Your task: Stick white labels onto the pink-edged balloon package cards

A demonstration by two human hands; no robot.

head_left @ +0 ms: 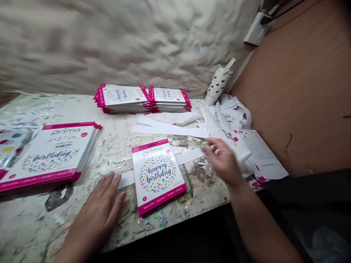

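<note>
My left hand [97,208] lies flat on the worn, paint-flecked table [211,186], fingers spread and holding nothing, with my thumb just beside the lower left edge of the balloon packet [157,175]. This pink-bordered "prima" happy birthday packet lies between my two hands, and everything else sits around it. Just in front of it, sparkly confetti [153,221] is scattered across the table. My right hand [223,160] is just to the right of the packet, its blurred fingers loosely curled at a crumpled clear plastic film [186,142], and I cannot tell whether they are pinching it or only passing over it. A white paper strip [189,157] runs beneath the packet and shows on both sides. To the left of the packet lies a stack of matching packets [46,153], and well to its right, past my right hand, lies a printed white card [260,153]. Beyond the packet are longer white paper strips [167,129], then two more stacks of packets [144,98] side by side. Farther right of those, a heap of white paper offcuts [227,113] sits at the foot of a heart-print paper cup [216,87]
</note>
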